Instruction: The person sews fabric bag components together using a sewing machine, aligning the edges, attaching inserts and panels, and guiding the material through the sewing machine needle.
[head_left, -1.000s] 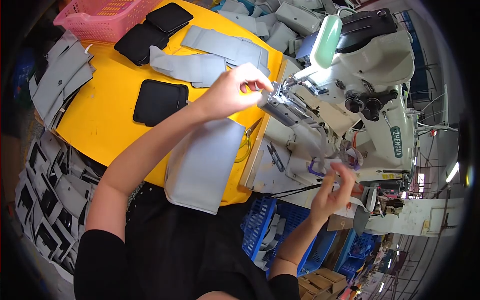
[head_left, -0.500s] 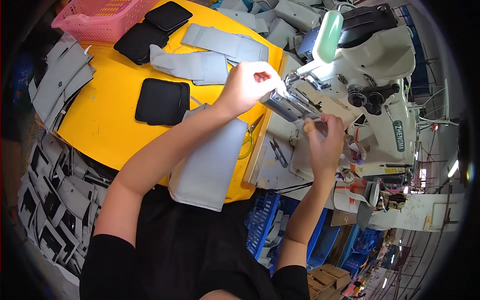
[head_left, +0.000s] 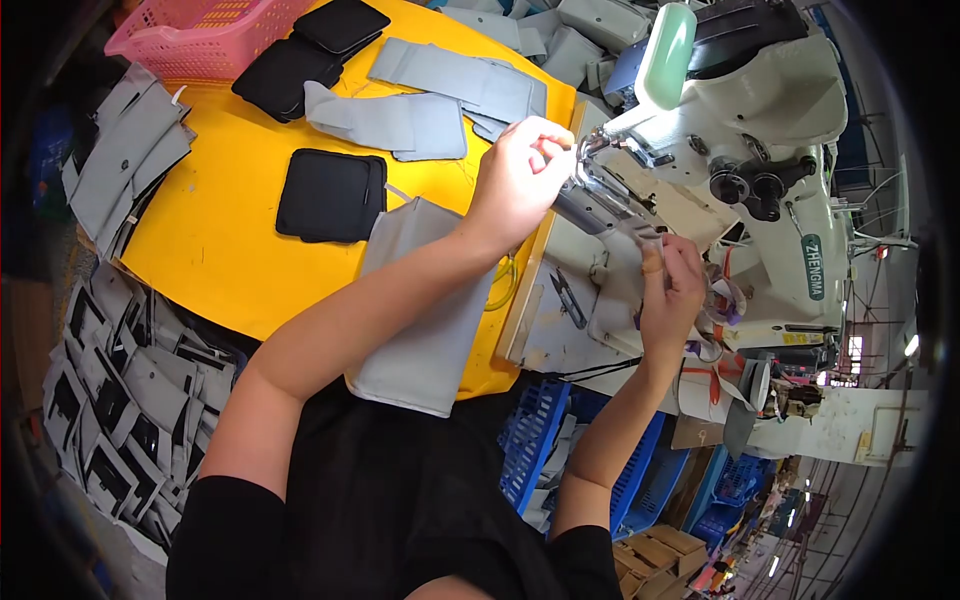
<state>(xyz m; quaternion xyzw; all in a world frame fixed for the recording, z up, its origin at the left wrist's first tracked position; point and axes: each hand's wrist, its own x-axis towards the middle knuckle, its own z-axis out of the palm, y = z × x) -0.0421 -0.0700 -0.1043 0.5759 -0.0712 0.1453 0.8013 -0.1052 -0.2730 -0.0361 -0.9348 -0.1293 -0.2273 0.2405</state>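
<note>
My left hand is closed in a pinch beside the lit needle area of the sewing machine. What its fingertips hold is too small to make out. Lower down and to the right, my right hand pinches the end of a grey fabric strip by the machine's narrow arm. Under my left forearm lies a grey fabric case, partly covered. Yellow-handled scissors rest next to it, half hidden, and thread snips lie on the machine table.
Black pouches and grey fabric pieces are spread on the yellow tabletop. A pink basket stands at the back left. Stacks of grey pieces sit at the left, and blue crates are below the machine table.
My right hand has moved slightly right and down from the machine's arm, with the grey strip now showing at its fingertips. My left hand stays by the needle. The whole view has shifted slightly.
</note>
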